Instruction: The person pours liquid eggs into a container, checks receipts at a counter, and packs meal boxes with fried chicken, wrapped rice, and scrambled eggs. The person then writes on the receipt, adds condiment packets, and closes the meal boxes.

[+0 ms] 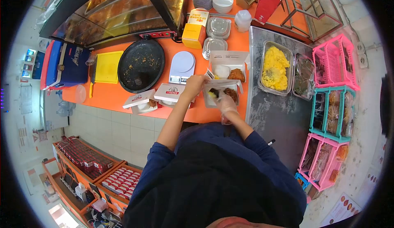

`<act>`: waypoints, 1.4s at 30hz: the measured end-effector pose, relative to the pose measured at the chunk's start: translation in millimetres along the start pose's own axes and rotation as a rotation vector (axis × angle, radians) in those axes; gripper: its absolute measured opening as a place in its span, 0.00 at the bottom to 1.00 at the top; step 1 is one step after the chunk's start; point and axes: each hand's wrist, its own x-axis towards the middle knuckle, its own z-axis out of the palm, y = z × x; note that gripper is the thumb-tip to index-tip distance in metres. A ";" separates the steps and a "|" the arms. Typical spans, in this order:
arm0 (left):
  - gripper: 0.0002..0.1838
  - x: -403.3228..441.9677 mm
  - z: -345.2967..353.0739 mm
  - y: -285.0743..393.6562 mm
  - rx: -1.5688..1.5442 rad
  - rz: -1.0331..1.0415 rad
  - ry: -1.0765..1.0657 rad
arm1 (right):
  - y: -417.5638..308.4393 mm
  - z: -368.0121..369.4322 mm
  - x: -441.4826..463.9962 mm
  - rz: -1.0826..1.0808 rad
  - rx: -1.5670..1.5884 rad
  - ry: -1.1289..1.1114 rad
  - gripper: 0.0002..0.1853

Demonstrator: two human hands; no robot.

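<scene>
My left hand [197, 84] is bare, with its fingers pressed together at the left edge of an open white food box [209, 100]. My right hand [225, 104], in a clear plastic glove, is over that same box, beside dark brown food [231, 93]. Something yellow and dark [214, 93] lies at its fingertips; whether it is gripped is hard to see. Just behind stands another open box [230, 58] with white rice [222, 72] and a fried piece [236, 75]. To the left are two lidded white boxes [169, 91] [138, 98].
A white scale [182, 66], black round tray [141, 65] and yellow board [109, 67] occupy the orange counter. Clear containers [214, 47] stand behind. At right are a tub of yellow food [275, 68] and coloured baskets [331, 113]. A glass display cabinet [119, 16] is at back left.
</scene>
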 end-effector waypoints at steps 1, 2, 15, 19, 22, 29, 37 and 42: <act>0.07 -0.6 0.4 1.6 -0.002 0.004 -0.004 | 1.9 5.1 -7.8 0.006 0.001 0.002 0.24; 0.07 -1.1 -2.7 5.3 -0.016 0.013 0.010 | 2.1 9.0 -18.4 -0.051 -0.038 -0.025 0.25; 0.10 -13.8 -8.7 25.5 -0.050 -0.025 -0.102 | 75.4 -214.4 -36.0 0.355 0.519 -0.089 0.18; 0.14 -27.4 -2.8 31.4 0.034 0.016 -0.098 | 139.9 -226.2 19.8 0.435 -0.301 0.065 0.20; 0.16 -30.5 2.0 30.0 0.021 0.025 -0.086 | 178.1 -194.1 54.4 0.418 -0.465 -0.033 0.22; 0.18 -34.4 -4.2 47.6 0.043 -0.053 -0.100 | 180.1 -161.2 81.4 0.464 0.200 0.299 0.36; 0.21 -34.2 8.9 37.1 0.027 -0.024 -0.053 | 205.5 -137.8 103.8 -0.118 0.085 0.646 0.30; 0.24 -32.5 17.8 31.7 0.017 -0.008 -0.028 | 222.7 -176.0 92.5 0.090 -0.284 0.072 0.25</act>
